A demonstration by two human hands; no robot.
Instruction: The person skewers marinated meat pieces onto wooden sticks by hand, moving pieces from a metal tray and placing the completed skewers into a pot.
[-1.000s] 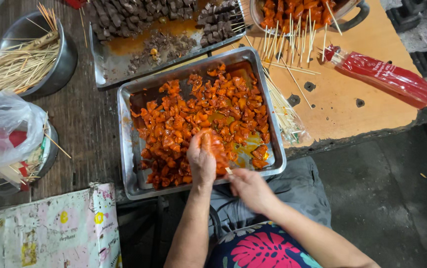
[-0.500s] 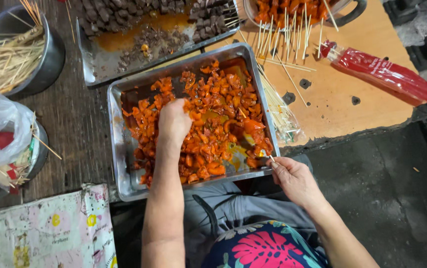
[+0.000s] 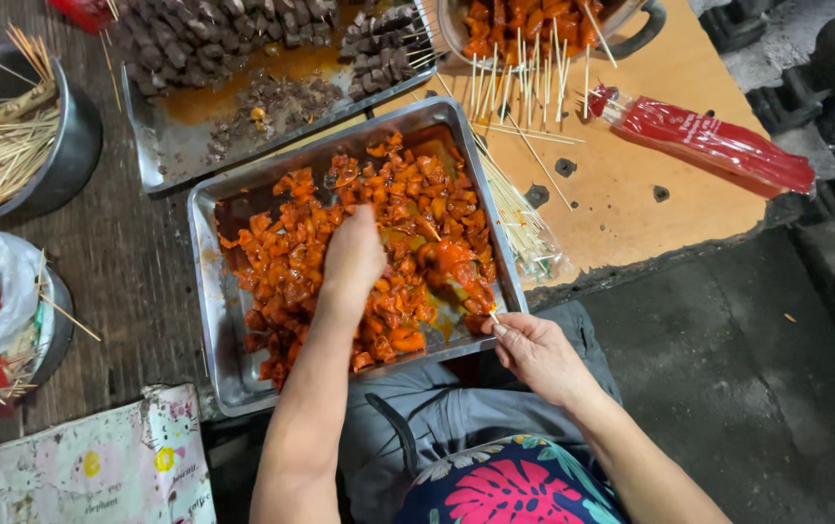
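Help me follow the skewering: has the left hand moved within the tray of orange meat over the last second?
Yes. The left hand has moved from the metal tray's near rim, beside the right hand, up into its middle, onto the orange meat pieces.

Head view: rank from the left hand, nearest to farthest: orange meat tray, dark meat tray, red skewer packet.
From the left hand:
1. Orange meat tray: hand is in it, centre.
2. Dark meat tray: just beyond, upper left.
3. Red skewer packet: far right on the wooden board.

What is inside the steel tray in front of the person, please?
The steel tray holds orange-red marinated meat pieces in oily sauce. The left hand is pressed into them, hiding the pieces beneath and its fingertips.
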